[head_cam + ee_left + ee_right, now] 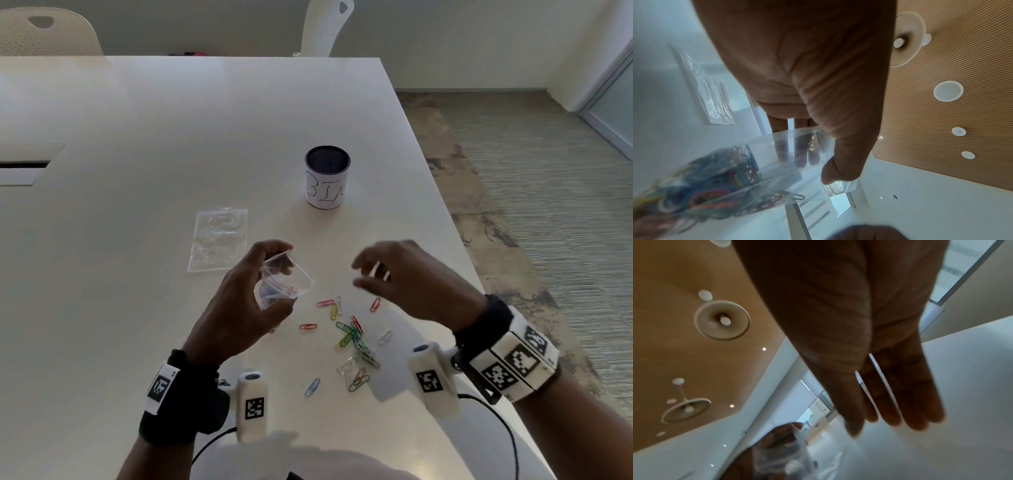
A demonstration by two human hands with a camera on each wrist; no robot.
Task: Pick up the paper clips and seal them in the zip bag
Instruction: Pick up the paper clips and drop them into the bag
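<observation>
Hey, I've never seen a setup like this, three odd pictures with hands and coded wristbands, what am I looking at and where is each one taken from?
No machine here: a person works with bare hands, wearing a camera on the head and one on each wrist. The head view looks down on a white table. The other two look along each palm toward the fingers, with the ceiling behind.

The left hand holds an open zip bag; the left wrist view shows coloured paper clips in the bag. The right hand hangs open above the table, holding nothing. More loose paper clips lie scattered below it. Farther back are a second, flat plastic bag and a mesh cup with a handwritten label.
</observation>
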